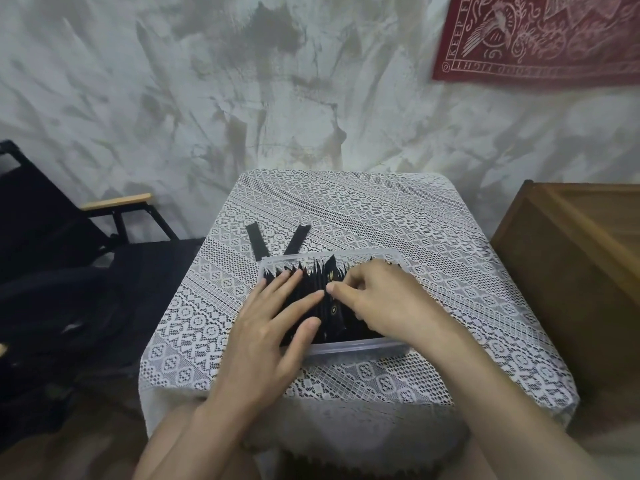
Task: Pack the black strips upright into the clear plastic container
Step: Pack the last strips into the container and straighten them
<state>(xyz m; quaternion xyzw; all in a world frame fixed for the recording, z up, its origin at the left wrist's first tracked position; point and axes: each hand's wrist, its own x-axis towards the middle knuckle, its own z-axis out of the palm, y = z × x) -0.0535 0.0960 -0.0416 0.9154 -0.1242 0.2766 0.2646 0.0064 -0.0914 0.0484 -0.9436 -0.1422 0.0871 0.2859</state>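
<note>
**Two strips outstanding; both hands at the packed row**

Clear plastic container [360, 349] stands mid-table on a lace tablecloth [398, 220], nearer the front edge. It holds a dense row of black strips [322, 282] standing on end, several tilted, with their tops above the rim.

The left loose strip [257, 242] and the right loose strip [297, 240] lie flat on the cloth just behind the container's far left corner, splayed in a V.

Left hand [273, 327]: fingers straight, laid flat against the left part of the row.

Right hand [384, 299]: fingers curled over strip tops right of centre, thumb stretched toward the left fingers, gripping among the black strips. How many it grips cannot be told.

Surroundings: black chair [52, 237] left of the table, wooden cabinet [571, 254] right of it, red printed cloth [536, 36] on the wall.
</note>
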